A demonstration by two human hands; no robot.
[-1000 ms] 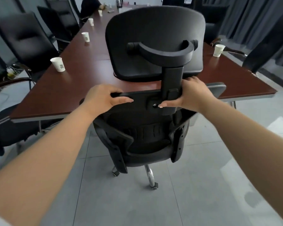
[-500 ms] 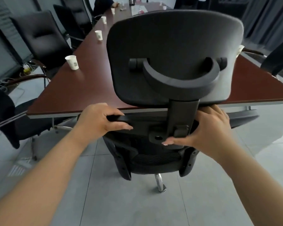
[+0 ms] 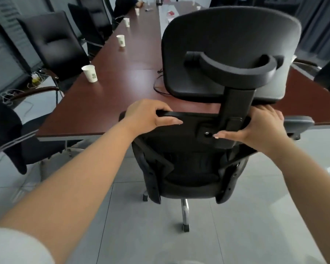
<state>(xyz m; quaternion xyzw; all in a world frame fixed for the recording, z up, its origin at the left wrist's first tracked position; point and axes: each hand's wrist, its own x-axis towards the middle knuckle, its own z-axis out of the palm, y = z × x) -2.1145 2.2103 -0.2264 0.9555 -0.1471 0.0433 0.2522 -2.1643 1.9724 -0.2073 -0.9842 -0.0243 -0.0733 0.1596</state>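
A black office chair (image 3: 191,168) on castors stands before me, its back toward me, facing the end of a long brown conference table (image 3: 122,88). Its wide headrest (image 3: 231,44) rises on a black post above the backrest. My left hand (image 3: 151,116) grips the top bar of the backrest on the left, fingers curled over the far side and thumb along the near side. My right hand (image 3: 255,128) grips the same bar on the right of the post, thumb pointing left under the post mount.
White paper cups (image 3: 90,73) stand along the table's left side, and another cup (image 3: 121,40) is farther back. Black leather chairs (image 3: 53,46) line the left side; another chair (image 3: 6,134) is at near left. Grey tiled floor (image 3: 236,235) lies behind the chair. A person sits far back.
The chair and the view have shifted: the headrest now sits to the right of centre and the table's left side shows more. Both hands keep their grip on the backrest bar.
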